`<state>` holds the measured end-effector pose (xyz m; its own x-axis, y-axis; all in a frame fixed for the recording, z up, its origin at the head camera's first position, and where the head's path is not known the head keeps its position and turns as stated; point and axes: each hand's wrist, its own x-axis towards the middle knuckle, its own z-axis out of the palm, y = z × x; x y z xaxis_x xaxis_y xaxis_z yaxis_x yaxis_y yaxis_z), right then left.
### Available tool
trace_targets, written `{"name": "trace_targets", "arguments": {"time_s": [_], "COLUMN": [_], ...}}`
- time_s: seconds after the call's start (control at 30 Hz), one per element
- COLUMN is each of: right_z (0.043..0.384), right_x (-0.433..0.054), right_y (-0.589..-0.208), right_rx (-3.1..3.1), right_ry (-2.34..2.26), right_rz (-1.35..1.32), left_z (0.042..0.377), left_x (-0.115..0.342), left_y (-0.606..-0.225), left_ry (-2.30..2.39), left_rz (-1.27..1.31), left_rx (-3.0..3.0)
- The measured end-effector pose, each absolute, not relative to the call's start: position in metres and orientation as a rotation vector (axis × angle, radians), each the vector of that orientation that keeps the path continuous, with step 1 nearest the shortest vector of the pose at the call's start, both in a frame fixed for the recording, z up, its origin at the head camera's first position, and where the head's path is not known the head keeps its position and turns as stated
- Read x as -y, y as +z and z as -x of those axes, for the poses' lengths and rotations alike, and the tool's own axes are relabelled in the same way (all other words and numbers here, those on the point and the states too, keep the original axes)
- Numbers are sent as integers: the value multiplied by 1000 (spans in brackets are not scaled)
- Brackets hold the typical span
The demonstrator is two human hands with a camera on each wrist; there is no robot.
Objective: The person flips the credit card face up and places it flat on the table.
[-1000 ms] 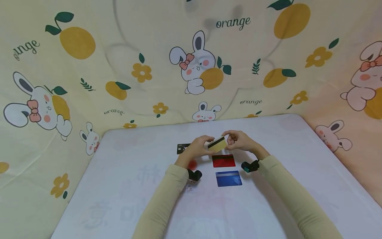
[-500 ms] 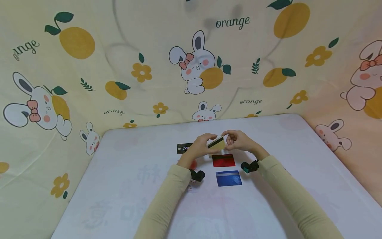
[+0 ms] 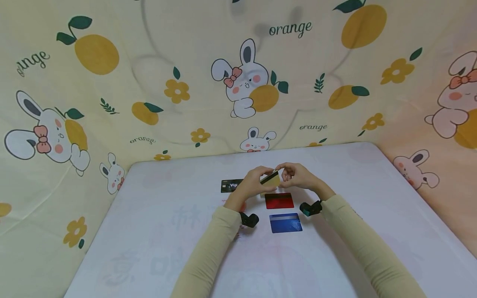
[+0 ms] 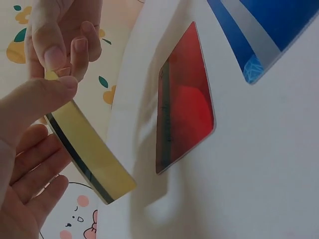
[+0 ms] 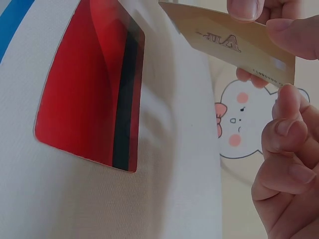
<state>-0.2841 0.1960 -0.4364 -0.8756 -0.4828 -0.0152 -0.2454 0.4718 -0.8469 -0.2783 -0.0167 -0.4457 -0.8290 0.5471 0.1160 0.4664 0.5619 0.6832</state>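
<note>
Both hands hold a gold card (image 3: 273, 180) with a black stripe, tilted above the table. My left hand (image 3: 253, 182) grips it with the thumb on its striped face, while the fingers are spread behind in the left wrist view. My right hand (image 3: 299, 176) pinches the other end between thumb and index finger, its remaining fingers curled. On the card's other side, seen in the right wrist view, are raised lettering and digits (image 5: 266, 72). Just below the hands lies a red card (image 3: 279, 200) with a dark stripe. Nearer me is a blue card (image 3: 285, 223).
A black card (image 3: 229, 186) printed "Vip" lies left of the hands, partly covered by the left hand. Further items under the left forearm are mostly hidden. The white table (image 3: 156, 231) meets a printed cloth backdrop (image 3: 201, 82). Each wrist wears a black camera (image 3: 249, 219).
The left hand has shifted slightly right along the gold card, covering more of it, and more of the black card shows. The right hand has barely moved; the cards on the table stay put.
</note>
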Motion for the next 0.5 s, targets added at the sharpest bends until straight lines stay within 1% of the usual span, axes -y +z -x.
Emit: {"name": "trace_targets", "arguments": {"time_s": [0.5], "right_z": [281], "right_x": [-196], "right_y": [-433], "right_rx": [-2418], "right_ry": [-1407], "right_rz": [583], "left_z": [280], "left_x": [19], "left_y": [-446], "left_ry": [1137], "left_rz": [-910], "left_rx": [-2705]}}
